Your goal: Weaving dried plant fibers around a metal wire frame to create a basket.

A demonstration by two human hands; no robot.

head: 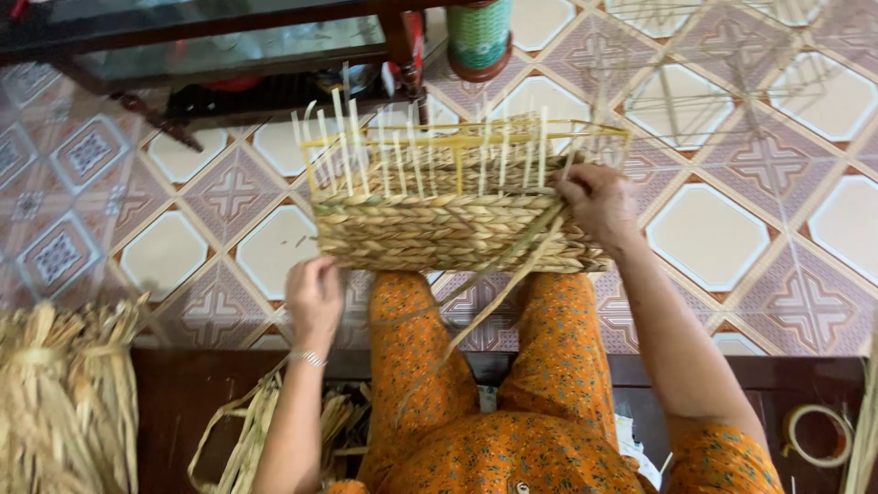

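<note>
Home: tiled floor (732,229), glass table (229,46)

A half-woven basket (439,229) rested across the person's knees, its lower walls built of braided straw-coloured rope. Above the weave stood a yellow wire frame (457,137) with pale upright stakes (unevenly tall). One loose braided strand (494,284) trailed diagonally down from the basket's right end, between the knees.
</note>
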